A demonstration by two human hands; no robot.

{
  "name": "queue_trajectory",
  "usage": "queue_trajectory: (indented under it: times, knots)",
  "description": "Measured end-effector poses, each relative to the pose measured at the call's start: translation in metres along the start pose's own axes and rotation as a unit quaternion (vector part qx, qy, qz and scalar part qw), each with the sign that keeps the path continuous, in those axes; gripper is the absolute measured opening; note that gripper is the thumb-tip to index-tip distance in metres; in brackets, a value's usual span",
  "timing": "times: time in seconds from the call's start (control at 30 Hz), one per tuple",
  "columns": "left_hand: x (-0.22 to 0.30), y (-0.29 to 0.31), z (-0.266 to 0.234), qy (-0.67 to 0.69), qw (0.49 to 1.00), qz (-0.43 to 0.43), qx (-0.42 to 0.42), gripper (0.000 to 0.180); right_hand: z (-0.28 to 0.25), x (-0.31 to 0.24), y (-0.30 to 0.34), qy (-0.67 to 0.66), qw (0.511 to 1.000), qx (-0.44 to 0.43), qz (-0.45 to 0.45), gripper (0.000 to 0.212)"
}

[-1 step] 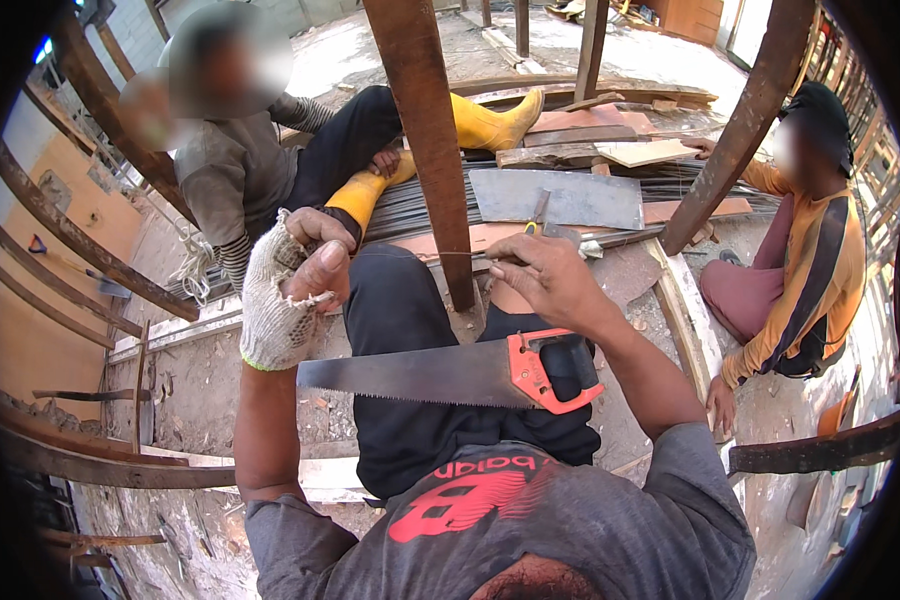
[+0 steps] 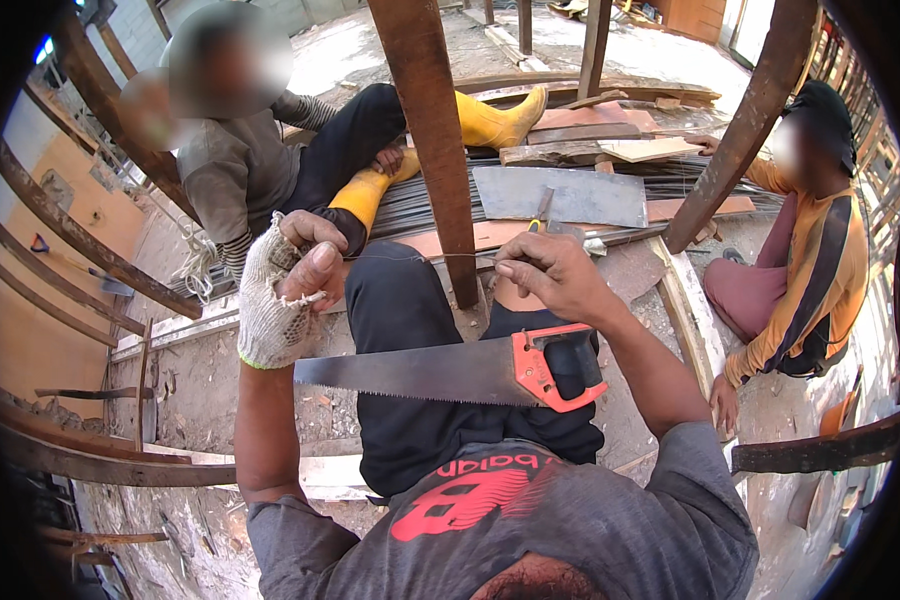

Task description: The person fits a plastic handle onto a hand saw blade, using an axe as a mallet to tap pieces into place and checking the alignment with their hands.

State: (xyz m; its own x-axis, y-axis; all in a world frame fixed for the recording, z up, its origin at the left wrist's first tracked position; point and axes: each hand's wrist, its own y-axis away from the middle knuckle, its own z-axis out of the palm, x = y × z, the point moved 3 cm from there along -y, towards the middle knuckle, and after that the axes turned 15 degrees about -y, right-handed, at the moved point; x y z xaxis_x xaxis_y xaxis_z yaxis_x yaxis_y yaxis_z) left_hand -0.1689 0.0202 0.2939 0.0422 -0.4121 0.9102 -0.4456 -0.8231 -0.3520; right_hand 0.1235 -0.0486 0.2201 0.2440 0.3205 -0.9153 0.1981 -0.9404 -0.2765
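My left hand (image 2: 288, 285), in a worn white knit glove with thumb and fingertip bare, pinches one end of a thin wire or thread (image 2: 417, 259). The strand runs across above my knees to my bare right hand (image 2: 552, 272), whose thumb and forefinger close on its other end. Across my thighs lies a handsaw (image 2: 425, 374) with a red and black handle, its blade pointing left and its teeth toward me. Just beyond my right hand, a tool with yellow on its handle (image 2: 540, 212) rests by a grey flat sheet (image 2: 562, 196).
An upright wooden post (image 2: 435, 150) stands right beyond my knees, and a slanted beam (image 2: 735, 130) to the right. Planks (image 2: 570, 154) lie over long dark rods (image 2: 450, 195). One person in yellow boots (image 2: 500, 118) sits far left; another in an orange sleeve (image 2: 795, 310) crouches right.
My hands have drawn very slightly apart, the right one moving a little to the right. The strand stays between them; the saw stays on my lap.
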Motion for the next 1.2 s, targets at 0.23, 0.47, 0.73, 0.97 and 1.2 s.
queue_trajectory:
  times: [0.23,0.47,0.73,0.97,1.2]
  knots:
    - [-0.045,0.02,-0.058,-0.159,0.978,-0.059,0.118,0.018,-0.024,-0.026,-0.012,0.209,0.953,-0.032,-0.216,0.015]
    - [0.043,0.003,0.0,-0.604,0.727,0.263,0.193,0.031,0.014,-0.086,-0.051,0.448,0.819,-0.052,-0.354,0.011]
    - [0.033,-0.022,0.039,-0.279,0.944,0.116,0.13,0.02,0.011,-0.139,-0.075,0.377,0.795,0.129,-0.457,0.014]
    - [0.002,-0.047,0.037,0.46,0.883,0.075,0.05,0.024,0.002,-0.051,-0.095,0.012,0.961,0.079,-0.264,0.016]
    - [-0.031,-0.049,0.041,0.499,0.86,0.089,0.059,0.022,0.024,-0.026,-0.078,-0.195,0.98,-0.044,0.006,0.024]
